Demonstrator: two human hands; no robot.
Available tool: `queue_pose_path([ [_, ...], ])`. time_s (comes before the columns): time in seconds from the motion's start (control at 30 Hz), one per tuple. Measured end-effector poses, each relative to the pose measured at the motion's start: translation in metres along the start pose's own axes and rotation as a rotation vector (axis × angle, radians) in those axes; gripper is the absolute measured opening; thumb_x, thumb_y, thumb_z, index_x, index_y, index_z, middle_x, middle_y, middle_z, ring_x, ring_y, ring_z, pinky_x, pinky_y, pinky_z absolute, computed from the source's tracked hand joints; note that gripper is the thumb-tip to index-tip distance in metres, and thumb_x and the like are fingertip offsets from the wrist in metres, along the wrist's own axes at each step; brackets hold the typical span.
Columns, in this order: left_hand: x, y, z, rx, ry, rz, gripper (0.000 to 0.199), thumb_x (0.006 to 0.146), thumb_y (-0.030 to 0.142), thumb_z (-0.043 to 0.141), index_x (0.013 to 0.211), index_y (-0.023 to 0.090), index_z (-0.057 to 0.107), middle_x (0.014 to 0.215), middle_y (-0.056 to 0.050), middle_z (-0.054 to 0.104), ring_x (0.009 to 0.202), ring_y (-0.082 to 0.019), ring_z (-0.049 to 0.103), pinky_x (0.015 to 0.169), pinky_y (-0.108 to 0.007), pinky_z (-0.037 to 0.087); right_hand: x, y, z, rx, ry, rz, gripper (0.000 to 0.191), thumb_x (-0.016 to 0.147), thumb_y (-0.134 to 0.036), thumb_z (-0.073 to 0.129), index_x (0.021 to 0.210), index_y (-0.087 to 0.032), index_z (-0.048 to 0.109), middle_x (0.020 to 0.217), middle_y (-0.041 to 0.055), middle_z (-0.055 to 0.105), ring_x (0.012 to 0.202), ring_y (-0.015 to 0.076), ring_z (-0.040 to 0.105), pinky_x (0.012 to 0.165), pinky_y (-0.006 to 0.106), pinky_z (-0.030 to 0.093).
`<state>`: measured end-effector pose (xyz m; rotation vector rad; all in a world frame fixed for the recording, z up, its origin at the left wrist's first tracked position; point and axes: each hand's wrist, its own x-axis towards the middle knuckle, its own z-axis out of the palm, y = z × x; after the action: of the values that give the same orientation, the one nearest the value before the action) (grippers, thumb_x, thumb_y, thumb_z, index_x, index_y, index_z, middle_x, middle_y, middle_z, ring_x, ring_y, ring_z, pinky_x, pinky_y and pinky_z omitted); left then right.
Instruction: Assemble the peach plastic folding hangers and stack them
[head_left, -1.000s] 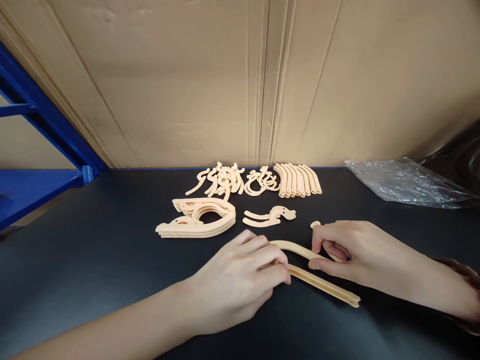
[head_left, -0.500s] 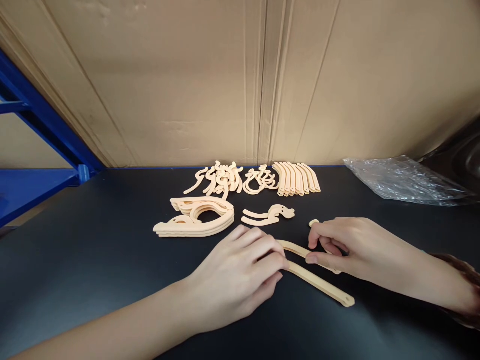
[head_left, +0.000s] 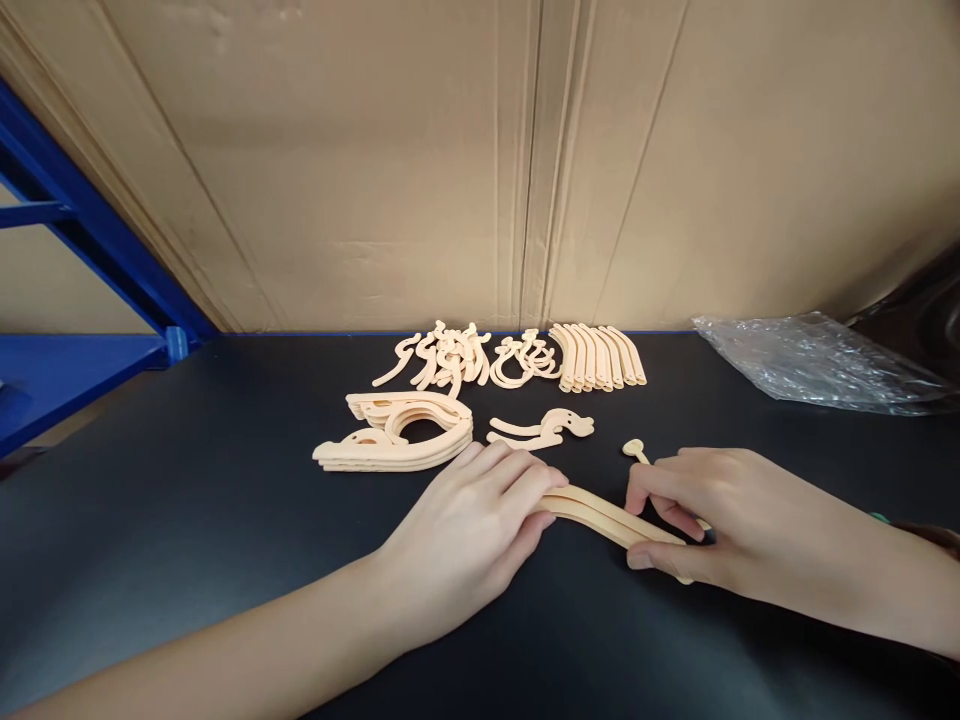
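Observation:
Two cream plastic folding-hanger arms (head_left: 592,512) lie side by side, almost touching, just above the black table. My left hand (head_left: 469,535) is closed around their left ends, thumb in front and fingers behind. At the right ends, my right hand (head_left: 724,505) pinches the pair between thumb and fingers, which hide part of them. Behind my right fingers lies a thin cream piece with a round head (head_left: 634,448), partly covered by the hand. Short curved cream pieces (head_left: 559,428), one with dark holes, rest on the table beyond my left fingers.
Folded hangers are stacked (head_left: 397,455) left of centre. Along the back lie a heap of small curved pieces (head_left: 454,355), several hooks (head_left: 517,365) and a row of arms (head_left: 600,355). A clear plastic bag (head_left: 817,360) is at back right, before a cardboard wall (head_left: 375,180).
The two arms, apart before, are now brought together side by side. My right hand has moved slightly down and right onto both, uncovering more of the round-headed piece.

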<state>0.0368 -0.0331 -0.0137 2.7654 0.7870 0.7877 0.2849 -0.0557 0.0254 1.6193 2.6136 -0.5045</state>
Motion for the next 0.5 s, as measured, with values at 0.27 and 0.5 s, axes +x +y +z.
queue_pose_path([
  [0.27, 0.0012, 0.0034, -0.0028, -0.009, -0.02, -0.038, 0.02, 0.094, 0.007, 0.053, 0.111, 0.016, 0.059, 0.102, -0.002, 0.066, 0.09, -0.02, 0.058, 0.077, -0.034, 0.046, 0.0003, 0.0018, 0.0055, -0.065, 0.082, 0.012, 0.025, 0.088, -0.044, 0.06, 0.072, -0.025, 0.058, 0.056, -0.0057, 0.048, 0.051, 0.0133, 0.05, 0.049, 0.025, 0.029],
  [0.5, -0.0009, 0.0036, -0.002, 0.011, -0.026, -0.034, 0.027, 0.094, 0.002, 0.047, 0.114, 0.016, 0.059, 0.112, -0.004, 0.067, 0.1, -0.022, 0.059, 0.085, -0.037, 0.048, 0.0033, 0.0068, 0.0088, -0.081, 0.132, 0.009, 0.026, 0.09, -0.045, 0.057, 0.074, -0.025, 0.058, 0.055, -0.0056, 0.05, 0.05, 0.0136, 0.052, 0.049, 0.025, 0.03],
])
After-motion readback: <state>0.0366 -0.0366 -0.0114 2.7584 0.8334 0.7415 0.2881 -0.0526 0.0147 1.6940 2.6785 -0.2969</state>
